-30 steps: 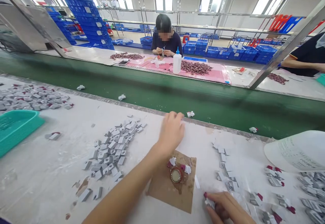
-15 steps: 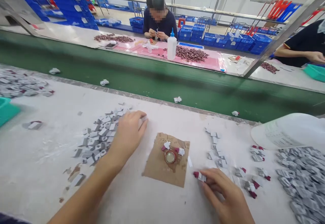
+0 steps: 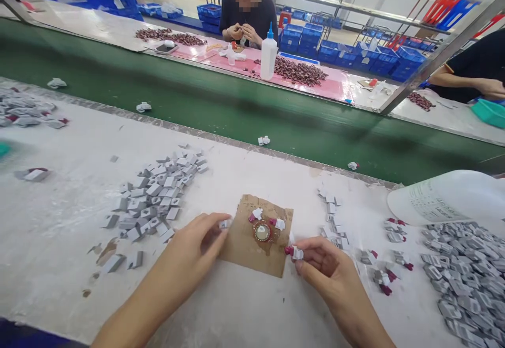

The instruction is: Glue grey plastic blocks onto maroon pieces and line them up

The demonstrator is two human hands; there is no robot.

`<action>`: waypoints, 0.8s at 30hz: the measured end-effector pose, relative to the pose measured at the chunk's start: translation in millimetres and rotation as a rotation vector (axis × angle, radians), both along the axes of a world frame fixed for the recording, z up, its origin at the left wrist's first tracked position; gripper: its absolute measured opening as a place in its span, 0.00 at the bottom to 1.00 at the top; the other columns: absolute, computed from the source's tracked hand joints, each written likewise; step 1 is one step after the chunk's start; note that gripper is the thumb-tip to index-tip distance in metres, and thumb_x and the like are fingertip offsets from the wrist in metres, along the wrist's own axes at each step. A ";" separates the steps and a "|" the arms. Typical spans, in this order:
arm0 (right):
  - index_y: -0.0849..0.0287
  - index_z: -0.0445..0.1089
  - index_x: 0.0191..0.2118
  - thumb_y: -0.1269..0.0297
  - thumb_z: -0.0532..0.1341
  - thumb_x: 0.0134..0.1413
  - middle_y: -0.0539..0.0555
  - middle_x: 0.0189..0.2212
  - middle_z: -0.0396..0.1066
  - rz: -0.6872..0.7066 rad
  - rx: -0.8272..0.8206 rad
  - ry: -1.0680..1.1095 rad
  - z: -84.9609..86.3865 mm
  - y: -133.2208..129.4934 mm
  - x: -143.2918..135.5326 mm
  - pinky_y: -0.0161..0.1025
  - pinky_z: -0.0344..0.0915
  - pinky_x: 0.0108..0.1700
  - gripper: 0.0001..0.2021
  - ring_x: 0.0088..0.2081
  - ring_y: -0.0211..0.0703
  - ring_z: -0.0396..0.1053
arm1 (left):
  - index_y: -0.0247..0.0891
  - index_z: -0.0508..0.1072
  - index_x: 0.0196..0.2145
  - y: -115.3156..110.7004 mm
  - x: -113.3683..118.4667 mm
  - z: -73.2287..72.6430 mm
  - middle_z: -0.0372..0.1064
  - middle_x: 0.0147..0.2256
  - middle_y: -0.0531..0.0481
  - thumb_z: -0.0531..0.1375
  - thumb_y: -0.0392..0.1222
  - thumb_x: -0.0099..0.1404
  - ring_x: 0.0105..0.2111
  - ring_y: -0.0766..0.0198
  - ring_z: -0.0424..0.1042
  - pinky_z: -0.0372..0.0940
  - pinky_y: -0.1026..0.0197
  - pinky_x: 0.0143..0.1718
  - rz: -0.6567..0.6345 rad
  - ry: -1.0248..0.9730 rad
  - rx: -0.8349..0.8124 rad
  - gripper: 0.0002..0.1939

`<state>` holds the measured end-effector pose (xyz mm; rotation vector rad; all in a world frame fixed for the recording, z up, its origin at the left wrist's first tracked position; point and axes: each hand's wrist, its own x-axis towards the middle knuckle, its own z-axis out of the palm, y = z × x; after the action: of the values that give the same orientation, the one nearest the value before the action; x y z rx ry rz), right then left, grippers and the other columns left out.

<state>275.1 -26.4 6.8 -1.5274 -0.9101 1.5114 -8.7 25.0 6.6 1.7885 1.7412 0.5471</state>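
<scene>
My left hand [image 3: 203, 243] pinches a small grey plastic block [image 3: 224, 224] at the left edge of a cardboard square [image 3: 244, 256]. Behind that hand spreads a heap of similar grey blocks [image 3: 158, 190]. At the cardboard's right edge, my right hand [image 3: 325, 266] grips a white-and-maroon plastic piece [image 3: 295, 253] between thumb and fingers, its maroon end pointing left. On the cardboard sits a small round cap [image 3: 262, 230] with pale liquid inside and a wet stain around it. Two white-and-maroon pieces [image 3: 278, 224] lie beside the cap.
A large white bottle [image 3: 442, 198] lies at the right, behind a big grey pile [image 3: 461, 279]. Loose pieces [image 3: 333, 222] are scattered right of the cardboard. Beyond the bench runs a green conveyor [image 3: 197, 119] carrying several pieces. A co-worker [image 3: 248, 11] sits opposite.
My left hand has come from the grey heap toward the cardboard with a block in its fingers. My right hand has brought its piece up and left to the cardboard's edge.
</scene>
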 end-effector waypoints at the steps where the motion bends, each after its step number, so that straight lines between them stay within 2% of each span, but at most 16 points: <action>1: 0.53 0.83 0.42 0.54 0.78 0.53 0.53 0.34 0.82 0.019 -0.017 -0.001 0.6 0.4 0.1 0.41 0.74 0.37 0.13 0.34 0.47 0.77 | 0.45 0.82 0.48 -1.5 -1.3 -1.5 0.83 0.40 0.46 0.56 0.52 0.73 0.35 0.52 0.80 0.71 0.55 0.35 -0.009 -0.020 0.010 0.17; 3: 0.53 0.82 0.40 0.53 0.79 0.52 0.51 0.30 0.80 0.028 -0.030 0.015 0.9 0.0 0.2 0.42 0.74 0.37 0.14 0.32 0.47 0.76 | 0.45 0.82 0.46 -4.2 -3.1 -5.7 0.83 0.41 0.46 0.56 0.50 0.73 0.37 0.52 0.81 0.72 0.55 0.37 0.001 -0.053 0.036 0.16; 6: 0.54 0.83 0.37 0.49 0.80 0.51 0.53 0.31 0.81 -0.008 -0.005 0.055 0.1 -2.1 -0.4 0.44 0.77 0.41 0.16 0.34 0.48 0.78 | 0.45 0.81 0.42 -7.1 -3.8 -12.4 0.81 0.37 0.47 0.58 0.53 0.73 0.36 0.52 0.79 0.72 0.55 0.37 0.046 -0.054 0.074 0.14; 8: 0.53 0.83 0.37 0.46 0.79 0.53 0.53 0.31 0.82 -0.030 0.022 0.049 -0.1 -3.4 -1.4 0.44 0.78 0.42 0.17 0.35 0.49 0.79 | 0.45 0.81 0.45 -7.9 -3.8 -15.6 0.79 0.36 0.49 0.60 0.53 0.73 0.34 0.53 0.78 0.72 0.56 0.36 0.060 -0.051 0.087 0.14; 10: 0.53 0.84 0.39 0.47 0.77 0.57 0.55 0.33 0.83 -0.039 0.079 -0.002 0.5 -3.2 -3.9 0.44 0.79 0.43 0.15 0.36 0.50 0.80 | 0.46 0.80 0.51 -7.6 -4.1 -17.3 0.78 0.37 0.50 0.59 0.51 0.74 0.34 0.55 0.78 0.71 0.57 0.35 0.038 -0.067 0.081 0.15; 12: 0.52 0.85 0.44 0.50 0.75 0.62 0.56 0.39 0.84 -0.008 0.174 -0.085 1.8 -0.7 -9.5 0.45 0.80 0.46 0.13 0.40 0.52 0.81 | 0.48 0.81 0.53 -6.4 -4.6 -17.3 0.78 0.39 0.51 0.58 0.49 0.75 0.35 0.57 0.78 0.71 0.58 0.36 -0.002 -0.094 0.062 0.15; 16: 0.49 0.86 0.52 0.55 0.69 0.69 0.56 0.43 0.83 0.065 0.360 -0.188 2.8 9.2 -28.4 0.46 0.82 0.48 0.12 0.44 0.51 0.81 | 0.48 0.82 0.44 -5.7 -5.1 -15.0 0.77 0.38 0.52 0.61 0.49 0.73 0.33 0.58 0.76 0.70 0.57 0.36 0.012 -0.148 0.045 0.10; 21: 0.47 0.87 0.51 0.61 0.67 0.71 0.55 0.41 0.82 0.088 0.428 -0.207 -2.3 14.4 -42.7 0.44 0.82 0.46 0.10 0.41 0.48 0.81 | 0.48 0.81 0.45 -13.3 -3.8 -12.9 0.82 0.42 0.52 0.67 0.55 0.70 0.41 0.56 0.81 0.75 0.56 0.44 0.126 -0.388 -0.066 0.11; 24: 0.47 0.87 0.51 0.59 0.68 0.70 0.55 0.42 0.82 0.070 0.398 -0.193 -4.6 12.3 -40.7 0.44 0.82 0.47 0.10 0.42 0.48 0.82 | 0.49 0.82 0.45 -16.3 2.1 -7.5 0.83 0.41 0.52 0.70 0.56 0.67 0.42 0.55 0.82 0.77 0.55 0.47 0.170 -0.552 -0.111 0.13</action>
<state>234.4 -14.1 2.2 -1.3707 -1.3014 1.1532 -6.6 8.7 -1.0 1.2601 1.5000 0.8982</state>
